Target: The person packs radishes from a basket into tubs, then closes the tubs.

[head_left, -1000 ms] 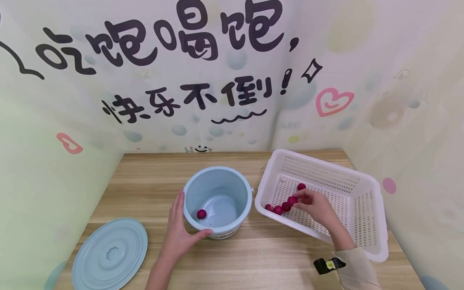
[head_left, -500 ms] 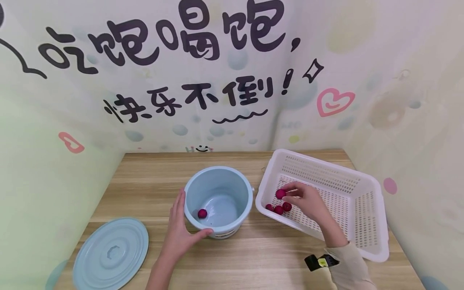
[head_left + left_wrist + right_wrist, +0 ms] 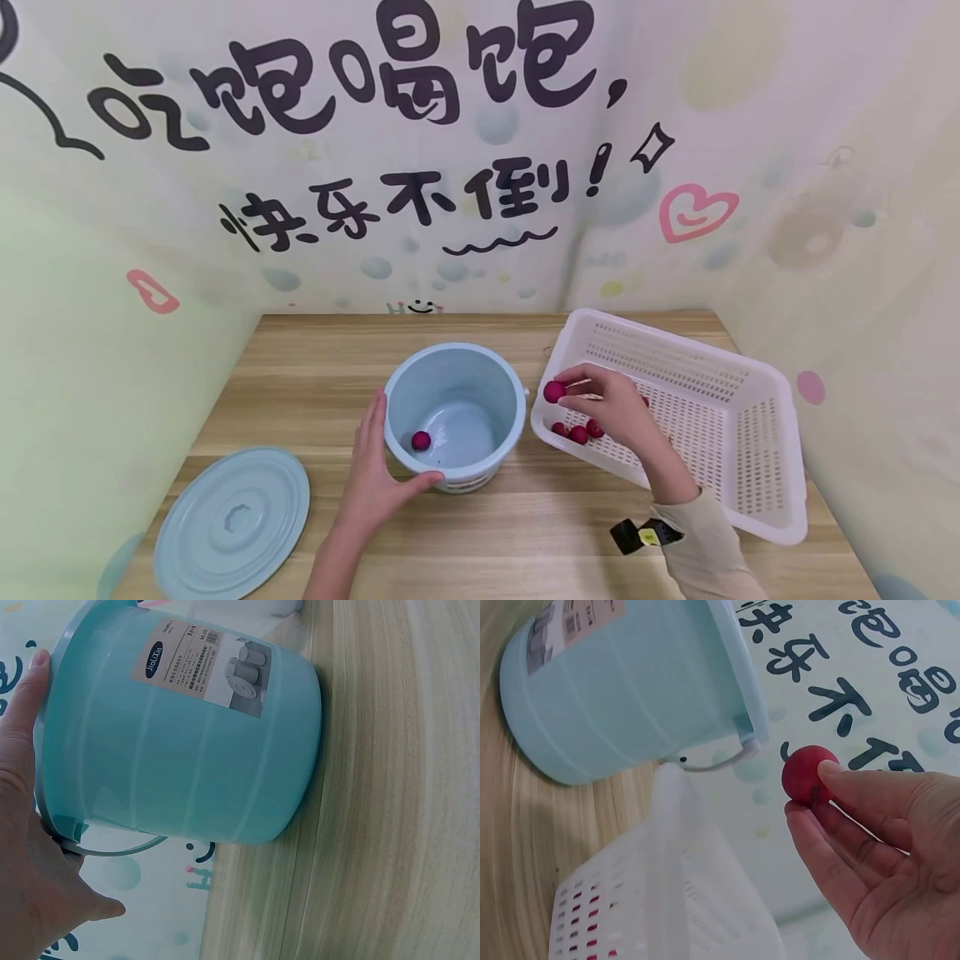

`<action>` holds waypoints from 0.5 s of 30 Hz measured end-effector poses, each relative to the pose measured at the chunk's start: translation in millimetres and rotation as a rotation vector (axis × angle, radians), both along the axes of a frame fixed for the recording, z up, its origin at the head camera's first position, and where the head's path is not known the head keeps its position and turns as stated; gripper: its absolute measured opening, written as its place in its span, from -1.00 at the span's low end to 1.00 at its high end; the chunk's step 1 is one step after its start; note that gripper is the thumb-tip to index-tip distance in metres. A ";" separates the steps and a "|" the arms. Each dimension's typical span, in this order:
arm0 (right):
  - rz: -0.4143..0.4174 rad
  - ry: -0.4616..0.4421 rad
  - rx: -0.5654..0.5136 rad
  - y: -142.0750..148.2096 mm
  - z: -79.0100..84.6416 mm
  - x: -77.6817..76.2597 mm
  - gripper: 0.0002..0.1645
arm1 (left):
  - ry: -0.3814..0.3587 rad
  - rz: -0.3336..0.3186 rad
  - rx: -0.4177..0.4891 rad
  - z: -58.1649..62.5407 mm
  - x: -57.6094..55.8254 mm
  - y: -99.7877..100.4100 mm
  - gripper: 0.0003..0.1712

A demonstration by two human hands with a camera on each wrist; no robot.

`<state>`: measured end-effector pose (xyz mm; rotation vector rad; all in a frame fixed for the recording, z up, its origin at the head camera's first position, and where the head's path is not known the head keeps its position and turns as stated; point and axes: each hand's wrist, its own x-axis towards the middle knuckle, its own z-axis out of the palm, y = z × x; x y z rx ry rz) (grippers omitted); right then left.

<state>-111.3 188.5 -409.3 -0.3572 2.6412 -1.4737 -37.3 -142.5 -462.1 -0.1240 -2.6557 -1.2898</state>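
My right hand [image 3: 603,404] pinches a small crimson ball [image 3: 806,774] between thumb and fingertips, above the left end of a white slotted plastic basket [image 3: 757,379]. Beneath it, several like balls [image 3: 577,435] lie in the basket's near left corner, and another shows partly behind the hand. My left hand [image 3: 375,475] rests against the left side of a light blue bucket [image 3: 457,367], its fingers along the side and its thumb at the front rim. A single crimson ball [image 3: 421,441] lies on the bucket's bottom. In the left wrist view the fingers [image 3: 26,694] lie straight at the rim.
A round light blue lid [image 3: 234,521] lies on the wooden table [image 3: 525,533] at the left. The bucket's handle [image 3: 124,851] hangs at its far side. Behind the table stands a wall [image 3: 480,275] with printed writing.
My right hand has picked a crimson ball up from the basket and carried it left, up to the basket's left rim. The left hand stays at the bucket.
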 end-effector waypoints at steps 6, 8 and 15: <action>0.037 -0.014 -0.041 -17.3 12.2 1.3 -0.65 | -0.001 0.004 -0.007 -0.2 -0.5 -0.8 0.50; 0.050 -0.011 -0.051 -24.4 20.7 4.1 -0.65 | 0.004 0.003 -0.009 -0.5 -0.9 -1.0 0.50; 0.082 -0.022 -0.055 -42.0 43.4 14.3 -0.67 | 0.023 -0.005 -0.023 -0.5 -0.2 -1.4 0.49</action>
